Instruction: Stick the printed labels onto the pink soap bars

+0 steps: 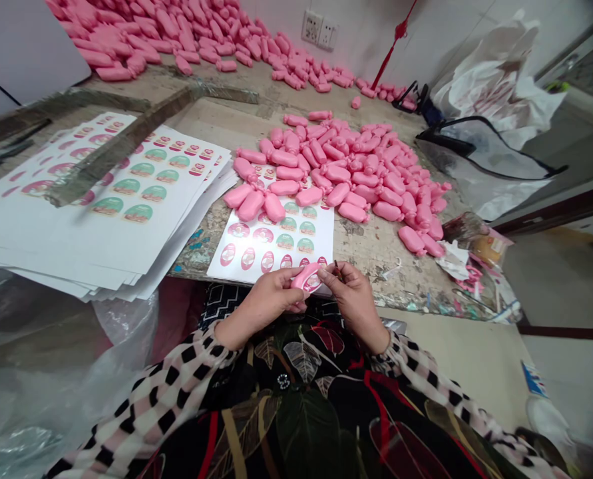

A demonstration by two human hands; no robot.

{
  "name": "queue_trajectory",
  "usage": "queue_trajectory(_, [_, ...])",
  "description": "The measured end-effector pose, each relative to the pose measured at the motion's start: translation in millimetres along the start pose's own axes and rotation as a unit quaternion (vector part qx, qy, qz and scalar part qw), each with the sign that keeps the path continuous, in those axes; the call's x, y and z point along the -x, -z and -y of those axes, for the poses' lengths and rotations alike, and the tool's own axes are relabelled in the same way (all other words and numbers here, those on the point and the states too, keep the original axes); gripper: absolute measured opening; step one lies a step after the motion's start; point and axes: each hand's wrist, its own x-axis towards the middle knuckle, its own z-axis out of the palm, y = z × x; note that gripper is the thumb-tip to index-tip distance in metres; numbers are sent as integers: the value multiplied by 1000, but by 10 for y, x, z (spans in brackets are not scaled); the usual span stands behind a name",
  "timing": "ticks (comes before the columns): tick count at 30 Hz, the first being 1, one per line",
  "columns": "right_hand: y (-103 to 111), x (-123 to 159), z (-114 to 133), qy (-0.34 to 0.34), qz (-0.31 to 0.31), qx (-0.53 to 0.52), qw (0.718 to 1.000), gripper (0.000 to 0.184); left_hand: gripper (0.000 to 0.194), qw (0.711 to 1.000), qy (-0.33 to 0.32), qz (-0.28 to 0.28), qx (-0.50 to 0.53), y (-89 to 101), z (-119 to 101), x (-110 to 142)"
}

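Note:
My left hand pinches a small pink sausage-shaped piece near the table's front edge. An oval pink-and-white sticker shows on the piece's right side. My right hand is closed, its thumb against the sticker. A thin dark tool, too small to identify, pokes out between its fingers. Just beyond my hands lies a sheet of pink and green stickers, its far part covered by a heap of similar pink pieces.
A stack of sticker sheets overhangs the edge at left, with a worn wooden frame over it. More pink pieces pile along the wall. Plastic bags and a small packet lie at right.

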Motion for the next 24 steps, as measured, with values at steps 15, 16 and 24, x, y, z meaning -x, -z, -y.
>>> queue_trajectory(15, [-1, 11, -85, -22, -19, -10, 1000, 24, 55, 1000, 6, 7, -9, -41, -6, 24])
queue_trajectory(16, [-1, 13, -91, -21, -18, -13, 1000, 23, 56, 1000, 6, 8, -9, -43, -5, 25])
queue_trajectory(24, [4, 18, -132, -17, -12, -7, 1000, 22, 54, 1000, 12, 4, -2, -49, -3, 30])
